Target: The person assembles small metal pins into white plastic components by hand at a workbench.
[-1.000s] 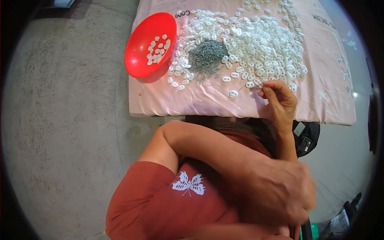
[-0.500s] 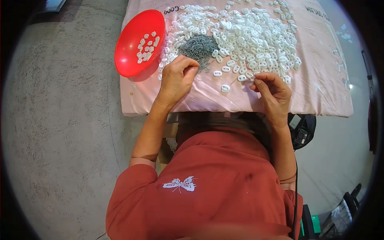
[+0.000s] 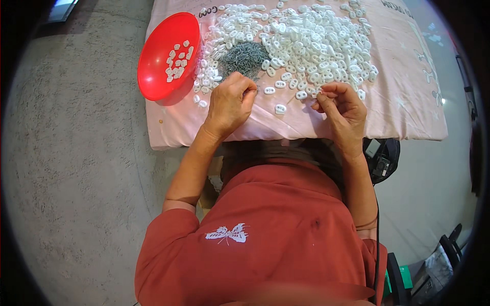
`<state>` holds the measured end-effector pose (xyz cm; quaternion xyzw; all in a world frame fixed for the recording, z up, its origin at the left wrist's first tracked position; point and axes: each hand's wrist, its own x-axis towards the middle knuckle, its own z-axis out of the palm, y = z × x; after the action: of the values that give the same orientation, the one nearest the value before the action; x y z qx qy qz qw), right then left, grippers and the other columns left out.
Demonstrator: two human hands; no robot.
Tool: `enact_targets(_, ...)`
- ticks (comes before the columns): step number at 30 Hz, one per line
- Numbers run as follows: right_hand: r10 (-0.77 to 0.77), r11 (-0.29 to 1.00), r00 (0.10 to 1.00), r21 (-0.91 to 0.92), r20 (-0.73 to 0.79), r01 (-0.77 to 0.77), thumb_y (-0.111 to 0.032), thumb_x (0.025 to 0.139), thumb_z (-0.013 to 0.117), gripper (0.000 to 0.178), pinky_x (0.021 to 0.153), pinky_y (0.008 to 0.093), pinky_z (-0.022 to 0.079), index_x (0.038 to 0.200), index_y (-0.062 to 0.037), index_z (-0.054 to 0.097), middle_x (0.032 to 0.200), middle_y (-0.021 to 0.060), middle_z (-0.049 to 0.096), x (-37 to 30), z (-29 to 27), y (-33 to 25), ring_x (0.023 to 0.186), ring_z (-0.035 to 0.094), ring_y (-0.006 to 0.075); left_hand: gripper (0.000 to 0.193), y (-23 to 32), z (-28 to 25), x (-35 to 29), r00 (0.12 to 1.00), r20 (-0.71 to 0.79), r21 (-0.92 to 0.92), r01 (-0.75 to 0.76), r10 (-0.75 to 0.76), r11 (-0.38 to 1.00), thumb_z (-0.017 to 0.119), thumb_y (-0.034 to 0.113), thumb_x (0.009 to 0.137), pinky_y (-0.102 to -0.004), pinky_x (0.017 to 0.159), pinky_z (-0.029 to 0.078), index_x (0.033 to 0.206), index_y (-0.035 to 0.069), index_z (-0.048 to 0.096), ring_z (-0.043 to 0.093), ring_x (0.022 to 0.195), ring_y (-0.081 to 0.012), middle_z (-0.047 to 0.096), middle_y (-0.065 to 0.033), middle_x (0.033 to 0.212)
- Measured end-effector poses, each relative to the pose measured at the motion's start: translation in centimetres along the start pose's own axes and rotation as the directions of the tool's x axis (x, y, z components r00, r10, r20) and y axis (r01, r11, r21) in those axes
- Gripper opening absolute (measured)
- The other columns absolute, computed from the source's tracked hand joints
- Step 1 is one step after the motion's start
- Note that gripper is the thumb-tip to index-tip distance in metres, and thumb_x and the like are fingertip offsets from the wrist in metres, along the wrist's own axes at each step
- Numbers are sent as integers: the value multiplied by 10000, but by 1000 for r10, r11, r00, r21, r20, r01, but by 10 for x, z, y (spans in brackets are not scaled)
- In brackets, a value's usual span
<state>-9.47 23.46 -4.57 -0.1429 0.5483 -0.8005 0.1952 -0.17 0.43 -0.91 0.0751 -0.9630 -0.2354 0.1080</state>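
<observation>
My left hand (image 3: 231, 106) is closed in a pinch at the near edge of a heap of small grey metal screws (image 3: 245, 57); whatever its fingertips hold is hidden. Farther right, thumb and forefinger of my right hand (image 3: 344, 115) pinch a small white plastic piece, mostly covered by the fingers. A big heap of white oval plastic pieces (image 3: 321, 43), each with two holes, spreads behind both hands. Between the hands, a single white piece (image 3: 280, 109) lies apart on the pink cloth, with another loose one (image 3: 269, 91) just beyond it.
At the left edge of the table, a red bowl (image 3: 148, 64) holds several white blocky pieces (image 3: 178, 64). Pink cloth (image 3: 403, 112) covers the table. A black device (image 3: 384, 160) with a cable sits below the table's front edge at right.
The whole view has shifted slightly. Against the screw heap, my left hand has moved a little to the right and nearer to me. My right hand keeps its pinch in about the same place.
</observation>
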Motion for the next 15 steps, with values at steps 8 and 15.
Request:
enact_targets(8,3,1000,1000,17,20,-4,31,908,619,140,712,208,514,1046,18,599,874,39,648,0,-1,0,772,640,89,30,1,-3,-2,999,33,33,-1,-1,999,591,57,840,-433,690,483,857,32,587,598,789,-353,573,-138,853)
enact_targets(15,5,1000,1000,6,30,-5,35,910,614,140,720,210,513,1048,18,597,880,39,646,0,-2,-1,775,638,89,32,0,-6,-2,998,64,50,5,-8,999,559,55,857,-448,705,474,877,31,563,587,818,-368,561,-150,885)
